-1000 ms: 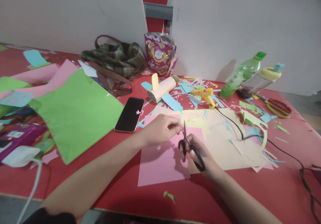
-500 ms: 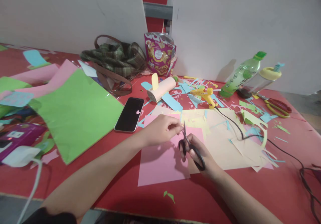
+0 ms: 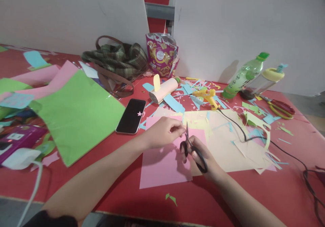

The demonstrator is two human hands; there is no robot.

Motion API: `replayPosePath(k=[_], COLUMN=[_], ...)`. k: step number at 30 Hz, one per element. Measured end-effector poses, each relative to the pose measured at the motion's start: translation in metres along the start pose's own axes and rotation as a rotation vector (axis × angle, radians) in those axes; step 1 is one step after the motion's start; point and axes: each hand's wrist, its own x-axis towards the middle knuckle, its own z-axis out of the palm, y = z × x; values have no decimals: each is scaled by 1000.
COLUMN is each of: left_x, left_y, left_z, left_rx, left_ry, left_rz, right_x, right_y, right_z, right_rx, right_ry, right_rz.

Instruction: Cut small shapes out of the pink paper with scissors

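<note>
My right hand (image 3: 200, 154) grips black-handled scissors (image 3: 188, 140), thumb and fingers through the loops, blades pointing up and away from me. Close beside the blades, my left hand (image 3: 169, 130) is closed in a pinch; whatever sits between its fingertips is too small to make out. Both hands are over a pink paper sheet (image 3: 162, 169). Under and right of it lies a cream sheet (image 3: 225, 152) with offcuts on it. Beyond my left hand rests a pink paper tube (image 3: 166, 89) with blue and yellow tabs.
A phone (image 3: 130, 117) and a green sheet (image 3: 81, 115) lie to the left. Behind the cream sheet is a yellow glue gun (image 3: 209, 96), its black cord trailing right. A green bottle (image 3: 245, 76), a jar (image 3: 264, 81) and red-and-yellow-handled pliers (image 3: 280, 108) are at back right.
</note>
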Motion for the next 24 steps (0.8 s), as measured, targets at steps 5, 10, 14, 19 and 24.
replayPosePath(k=[5, 10, 14, 19, 24], left_x=[0, 0, 0, 0, -2], left_y=[2, 3, 2, 2, 4], left_z=[3, 5, 7, 16, 27], left_rx=[-33, -70, -114, -158, -276], left_ry=[16, 39, 70, 135, 205], left_rz=[-28, -24, -22, -37, -53], right_x=[1, -1, -1, 1, 0], right_y=[-3, -3, -1, 1, 4], right_z=[1, 1, 0, -1, -1], right_rx=[-1, -6, -19, 13, 38], right_ry=[-1, -5, 12, 25, 36], right_rz=[-1, -6, -21, -39, -50])
